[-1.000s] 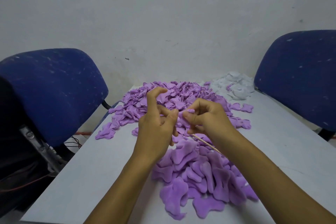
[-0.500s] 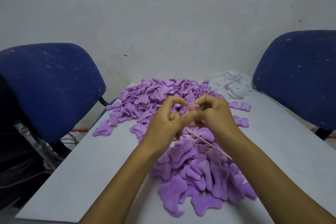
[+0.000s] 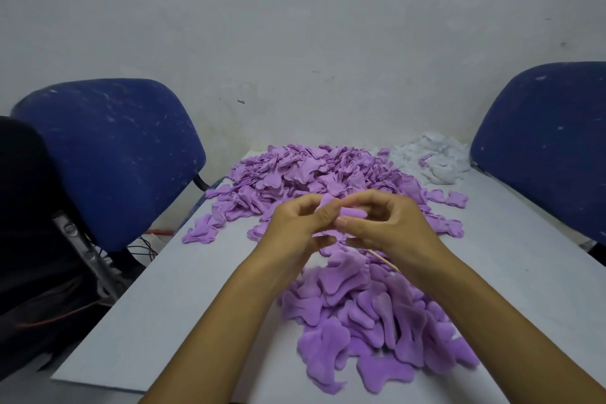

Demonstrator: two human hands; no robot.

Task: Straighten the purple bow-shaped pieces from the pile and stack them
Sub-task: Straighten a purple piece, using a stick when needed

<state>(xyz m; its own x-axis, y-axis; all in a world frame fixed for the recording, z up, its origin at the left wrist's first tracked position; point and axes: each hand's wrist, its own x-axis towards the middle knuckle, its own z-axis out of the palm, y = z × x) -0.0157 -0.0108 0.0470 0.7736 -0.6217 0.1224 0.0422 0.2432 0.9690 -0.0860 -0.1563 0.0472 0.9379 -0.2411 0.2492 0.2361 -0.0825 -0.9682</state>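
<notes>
Purple bow-shaped piece (image 3: 331, 210) sits pinched between both hands above the table (image 3: 170, 298) — left hand (image 3: 296, 229) grips its left end, right hand (image 3: 387, 226) its right, likely to pull it flat. Behind lies the far pile (image 3: 305, 174); the straightened stack (image 3: 377, 315) waits nearer.

Blue padded chair (image 3: 111, 154) at left, another blue chair (image 3: 544, 141) at right; white fabric scraps (image 3: 433, 161) heaped on grey table (image 3: 157, 305); red wire (image 3: 59, 316) below; scuffed white wall (image 3: 295, 26) behind.
</notes>
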